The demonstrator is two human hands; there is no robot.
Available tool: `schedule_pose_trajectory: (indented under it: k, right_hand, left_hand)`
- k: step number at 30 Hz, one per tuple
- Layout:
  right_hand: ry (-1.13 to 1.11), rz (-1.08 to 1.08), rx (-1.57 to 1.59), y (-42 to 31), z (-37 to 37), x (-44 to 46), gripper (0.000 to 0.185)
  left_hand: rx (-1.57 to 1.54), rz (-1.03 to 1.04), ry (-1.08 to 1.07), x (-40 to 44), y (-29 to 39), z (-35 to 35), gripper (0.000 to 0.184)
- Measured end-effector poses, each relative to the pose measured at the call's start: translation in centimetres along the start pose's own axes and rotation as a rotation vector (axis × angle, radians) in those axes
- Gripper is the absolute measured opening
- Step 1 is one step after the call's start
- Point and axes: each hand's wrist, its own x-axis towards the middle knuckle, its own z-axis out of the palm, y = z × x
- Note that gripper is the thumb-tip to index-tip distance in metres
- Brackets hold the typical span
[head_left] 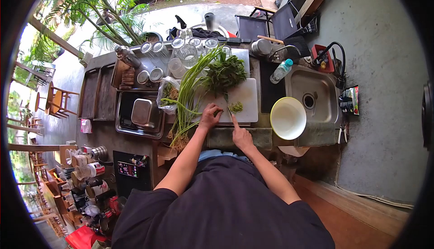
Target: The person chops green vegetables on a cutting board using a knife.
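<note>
On a white cutting board [249, 96], my right hand [242, 137] is closed around a knife [230, 109], its index finger stretched along the top. Beside the blade lies a small heap of chopped greens [236, 107]. My left hand [210, 116] is curled on the board just left of the knife, its fingertips closed on green stalks that are mostly hidden. Long green stalks with roots [184, 100] lie across the board's left side, the roots hanging toward the front edge. Dark leafy greens [224, 74] are piled at the back of the board.
A white bowl with a yellow-green rim [272, 121] stands right of the board, near the sink [334, 93]. A plastic bottle [281, 72] stands behind it. Metal trays [158, 133], a plastic bag [168, 108] and several glasses [187, 55] crowd the left and back.
</note>
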Motion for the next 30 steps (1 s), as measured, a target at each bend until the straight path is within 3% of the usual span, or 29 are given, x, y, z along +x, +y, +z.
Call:
schedule_pose_trajectory:
  k: [15, 30]
  right_hand:
    - [-0.066, -0.04, 0.04, -1.2, -1.2, -0.8, 0.073]
    - [-0.087, -0.019, 0.001, -1.8, -0.6, -0.6, 0.072]
  left_hand:
    - [-0.028, -0.067, -0.054, 0.2, 0.5, -0.8, 0.013]
    - [0.01, 0.028, -0.025, 0.0, 0.0, -0.2, 0.014]
